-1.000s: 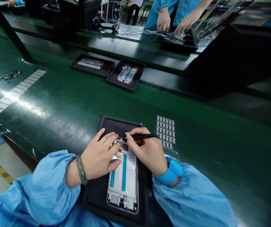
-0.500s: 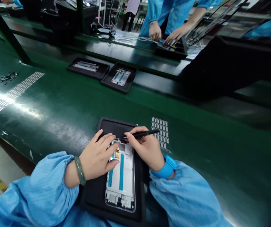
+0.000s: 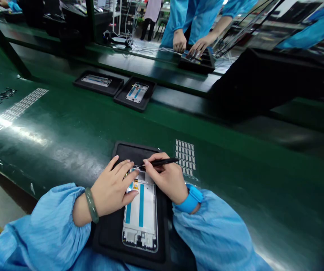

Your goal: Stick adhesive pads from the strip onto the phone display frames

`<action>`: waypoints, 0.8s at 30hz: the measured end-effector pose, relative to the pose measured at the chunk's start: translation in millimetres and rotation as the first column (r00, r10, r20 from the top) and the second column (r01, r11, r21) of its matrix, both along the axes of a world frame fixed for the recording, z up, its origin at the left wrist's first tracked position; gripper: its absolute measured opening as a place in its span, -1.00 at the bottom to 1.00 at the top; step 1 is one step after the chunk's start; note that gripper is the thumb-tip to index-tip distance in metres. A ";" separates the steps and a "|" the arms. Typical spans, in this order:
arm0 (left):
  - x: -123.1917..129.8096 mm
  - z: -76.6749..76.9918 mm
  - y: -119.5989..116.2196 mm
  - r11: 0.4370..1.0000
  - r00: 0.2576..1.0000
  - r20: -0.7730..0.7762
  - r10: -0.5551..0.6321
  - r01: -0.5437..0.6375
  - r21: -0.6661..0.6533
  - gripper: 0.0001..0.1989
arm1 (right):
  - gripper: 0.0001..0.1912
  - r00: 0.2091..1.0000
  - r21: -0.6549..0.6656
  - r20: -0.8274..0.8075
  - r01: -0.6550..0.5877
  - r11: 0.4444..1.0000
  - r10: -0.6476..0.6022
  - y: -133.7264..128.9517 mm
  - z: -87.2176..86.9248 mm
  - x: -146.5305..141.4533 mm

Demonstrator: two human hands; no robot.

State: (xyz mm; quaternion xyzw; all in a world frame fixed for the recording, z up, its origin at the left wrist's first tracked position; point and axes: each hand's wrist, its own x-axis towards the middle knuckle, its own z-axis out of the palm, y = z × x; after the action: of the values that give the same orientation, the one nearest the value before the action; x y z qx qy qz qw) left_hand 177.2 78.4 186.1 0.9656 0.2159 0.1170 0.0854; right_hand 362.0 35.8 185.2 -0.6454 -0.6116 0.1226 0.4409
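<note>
Sliding leftward in the frame since the earlier view, the whole scene is drifting a little, and our hands are drifting with it. A long green worktop [image 3: 235, 180] is running diagonally across the frame. At the upper right of the frame, a co-worker in a blue smock [image 3: 190, 19] is leaning over a dark tray [image 3: 197, 66], with the co-worker's hands [image 3: 179, 40] working at it. Just above the middle, a black tray [image 3: 94, 90] and a second black tray [image 3: 122, 99] are sitting side by side, each carrying a phone frame.

Closer to us, at the lower middle, a large black tray [image 3: 133, 152] is lying on the worktop and holding a phone frame [image 3: 140, 222] lengthwise, its white panel marked with two blue strips [image 3: 141, 205]. Our blue sleeves [image 3: 43, 226] are bunching at the wrists on either side of it. Our left hand [image 3: 111, 188] is spreading its fingers over the upper end of the frame and resting on it. Our right hand [image 3: 164, 180] is pinching a slim black pen-shaped tool [image 3: 162, 162], its tip reaching the frame's upper end beside the left fingertips [image 3: 130, 165]. A jade bangle [image 3: 91, 205] is circling our left wrist, and a blue wrist strap [image 3: 191, 199] is wrapping our right. Just right of the tray, a sheet of small labels [image 3: 184, 157] is lying on the worktop, and a small yellow tab [image 3: 135, 184] is showing on the frame.
</note>
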 end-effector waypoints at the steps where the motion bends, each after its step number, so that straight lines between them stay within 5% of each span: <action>1: 0.1 0.1 0.0 1.000 1.000 0.002 0.000 0.000 0.000 -0.53 | -0.95 1.000 -0.009 0.002 -0.010 1.000 0.010 0.5 0.6 0.2; 11: -0.7 -2.3 0.0 0.999 1.000 -0.005 -0.011 0.011 0.047 -0.55 | -0.86 0.996 -0.029 -0.081 -0.043 0.999 0.041 3.3 7.0 13.3; 14: -0.9 -3.1 0.4 0.999 1.000 0.001 -0.010 0.010 0.045 -0.58 | -0.85 0.986 0.002 0.076 -0.152 0.988 0.151 -10.3 14.7 35.6; 18: -1.0 -2.9 0.6 0.999 1.000 0.017 -0.010 0.009 0.033 -0.61 | -0.65 0.787 -0.174 0.481 -0.346 0.922 0.386 -33.7 17.7 56.3; 24: -2.3 -0.8 1.1 0.999 0.999 0.025 -0.025 0.026 -0.042 -0.60 | -0.66 0.549 -0.200 0.720 -0.423 0.884 0.426 -39.5 13.5 64.9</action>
State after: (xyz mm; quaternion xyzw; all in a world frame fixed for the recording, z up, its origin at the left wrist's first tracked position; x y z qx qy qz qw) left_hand 174.9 79.5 185.3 0.9647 0.2050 0.1229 0.1100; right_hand 426.9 -3.8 198.7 -0.4712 -0.8741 -0.0489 0.1071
